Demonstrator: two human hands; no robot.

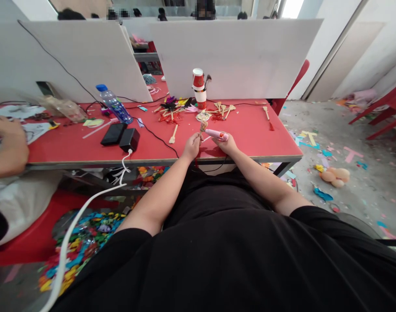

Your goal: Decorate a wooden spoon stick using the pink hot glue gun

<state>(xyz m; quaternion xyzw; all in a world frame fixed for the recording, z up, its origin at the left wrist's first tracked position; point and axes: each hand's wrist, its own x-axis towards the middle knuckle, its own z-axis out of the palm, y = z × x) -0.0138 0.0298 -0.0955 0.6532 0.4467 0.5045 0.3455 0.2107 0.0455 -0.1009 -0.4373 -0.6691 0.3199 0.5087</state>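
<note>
My right hand [229, 145] is closed round a pink hot glue gun [215, 134], its nozzle pointing left. In my left hand [192, 146], the fingers pinch a small tan, patterned wooden piece [203, 126], held upright by the glue gun's tip. Just behind it lies a round pale disc [203, 116] with marks on it. A paddle-shaped wooden piece [173, 135] rests on the table to the left of my hands. Behind and to the right is a cluster of similar wooden pieces [224, 109] with red tassels.
Stacked red-and-white paper cups [199, 89] stand behind my hands on the red table [155, 149]. A pile of dark feathers and red tassels [171, 109], a water bottle [115, 104] and black boxes [129, 140] lie leftward. A co-worker's arm [9, 147] reaches in at far left. White boards [233, 58] border the back.
</note>
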